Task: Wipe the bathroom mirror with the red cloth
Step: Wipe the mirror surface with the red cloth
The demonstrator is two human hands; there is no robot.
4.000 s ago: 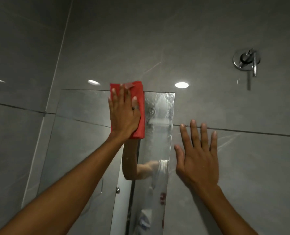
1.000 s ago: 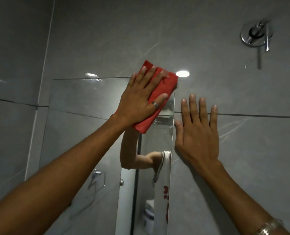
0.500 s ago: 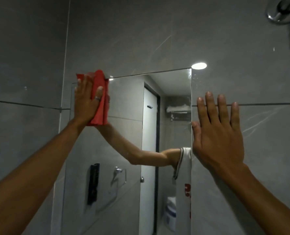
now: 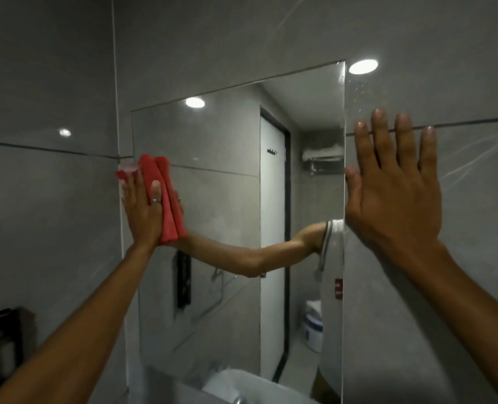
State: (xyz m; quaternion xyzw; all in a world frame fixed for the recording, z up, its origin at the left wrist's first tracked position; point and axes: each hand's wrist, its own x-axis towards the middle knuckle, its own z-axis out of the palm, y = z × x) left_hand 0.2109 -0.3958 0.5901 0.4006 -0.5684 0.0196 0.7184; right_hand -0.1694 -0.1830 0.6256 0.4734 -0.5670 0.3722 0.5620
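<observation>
The red cloth (image 4: 166, 199), folded into a thick pad, lies flat against the mirror (image 4: 227, 176) at its left edge, about halfway up the visible glass. The left hand (image 4: 143, 211) presses it there with the palm flat and fingers stretched upward, a ring on one finger; the cloth sticks out above and to the right of the hand. The right hand (image 4: 393, 193) is spread open and empty on the grey tiled wall (image 4: 460, 258), just beside the mirror's right edge.
</observation>
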